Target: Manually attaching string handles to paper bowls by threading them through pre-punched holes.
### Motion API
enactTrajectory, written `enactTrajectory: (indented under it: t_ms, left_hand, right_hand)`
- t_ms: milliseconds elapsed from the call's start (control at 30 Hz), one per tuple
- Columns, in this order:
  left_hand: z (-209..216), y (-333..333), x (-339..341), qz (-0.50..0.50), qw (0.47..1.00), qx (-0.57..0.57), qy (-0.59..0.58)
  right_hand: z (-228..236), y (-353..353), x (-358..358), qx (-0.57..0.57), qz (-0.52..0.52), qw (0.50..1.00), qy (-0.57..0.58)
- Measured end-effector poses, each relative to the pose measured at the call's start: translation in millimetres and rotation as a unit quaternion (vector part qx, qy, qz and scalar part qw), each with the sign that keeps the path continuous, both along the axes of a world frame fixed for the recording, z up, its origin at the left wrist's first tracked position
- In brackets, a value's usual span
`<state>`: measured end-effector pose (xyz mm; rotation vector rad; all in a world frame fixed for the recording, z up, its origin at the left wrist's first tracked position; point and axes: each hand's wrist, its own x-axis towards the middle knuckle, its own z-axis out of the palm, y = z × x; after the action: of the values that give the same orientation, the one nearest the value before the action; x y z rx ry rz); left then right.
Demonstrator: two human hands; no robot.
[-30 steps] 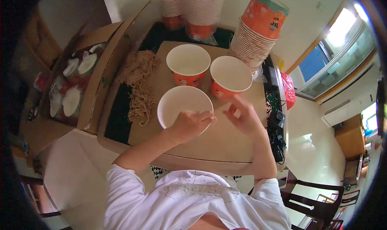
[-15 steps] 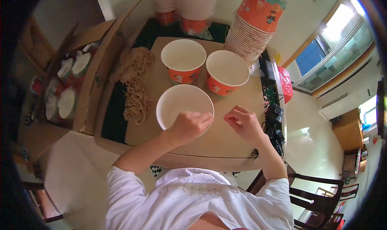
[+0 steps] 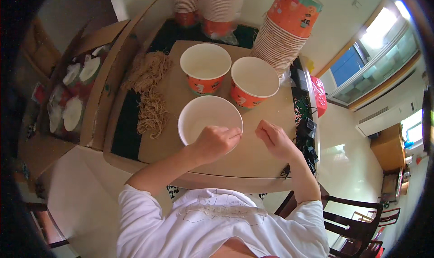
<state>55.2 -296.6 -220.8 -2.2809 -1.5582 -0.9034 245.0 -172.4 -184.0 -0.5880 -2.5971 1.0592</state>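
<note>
My left hand [image 3: 216,142] is over the front right rim of a white-lined paper bucket [image 3: 199,115], its fingers pinched together. Just right of that bucket, my right hand [image 3: 275,139] is closed above the cardboard-covered table, thumb against fingers. Whatever is between the fingertips of either hand is too small or hidden to name. Two more orange paper buckets stand behind, one at left [image 3: 205,68] and one at right [image 3: 254,81]; the insides of both look bare white. A tangled heap of light brown string [image 3: 153,95] lies left of the buckets.
A tall stack of orange paper buckets [image 3: 285,29] leans at the back right, with more stacks [image 3: 219,14] behind. An open cardboard box [image 3: 101,108] holding wrapped white-topped things is at left. Black cables and adapters [image 3: 309,140] line the right edge; a dark chair [image 3: 352,217] stands nearby.
My hands have drawn slightly further apart, the right one shifting right. A thin strand seen faintly between them earlier no longer shows. The near bucket appears slightly further right.
</note>
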Motion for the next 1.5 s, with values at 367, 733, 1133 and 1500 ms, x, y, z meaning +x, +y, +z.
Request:
enactTrajectory:
  t_ms: [367, 733, 1133, 1500]
  left_hand:
    - [1.6, 0.1, 0.2, 0.003, 1.000, -0.031, 0.000]
    - [25.1, -6.3, -28.8, -0.070, 0.987, -0.138, -0.044]
    - [1.7, 6.6, -20.6, 0.010, 0.999, -0.044, 0.031]
    - [10.5, 4.2, -25.5, -0.019, 0.678, -0.394, -0.620]
  right_hand:
    - [13.7, 11.4, 0.5, -0.064, -0.004, 0.998, 0.020]
    - [-11.3, 8.0, -43.2, 0.108, 0.103, 0.986, 0.067]
    - [-18.8, 3.7, -54.1, 0.108, 0.094, 0.990, -0.018]
    - [-41.4, -31.6, -40.4, -0.044, -0.119, 0.964, 0.234]
